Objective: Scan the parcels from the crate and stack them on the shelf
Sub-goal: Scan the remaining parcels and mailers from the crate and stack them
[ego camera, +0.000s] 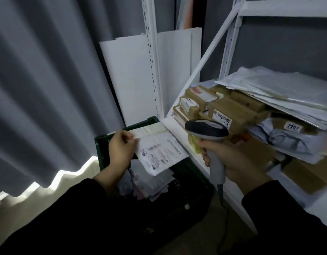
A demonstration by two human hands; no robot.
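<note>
A person stands at a white metal shelf (174, 124), seen from a head camera looking down at both hands, with dark sleeves on both arms.

The left hand (120, 150) holds a white flat parcel (160, 153) by its left edge, fingers curled and pinching it. The parcel is tilted, its printed label with barcodes facing up, and it hangs above a dark green crate (102, 144) on the floor just left of the shelf. More flat parcels (149, 183) lie loose inside the crate.

The right hand (236, 161) grips a barcode scanner (207, 130), fingers wrapped round its grey handle. The scanner's dark head sits in front of the shelf edge, to the right of the held parcel. A cable (223, 218) trails down from the handle.

On the shelf, brown cardboard boxes (230, 111) with labels are stacked close together. Pale plastic mailing bags (280, 89) are piled over and beside them; one label (293, 127) reads 2207.

A grey curtain (39, 89) fills the left side. White boards (129, 74) lean upright behind the crate.
</note>
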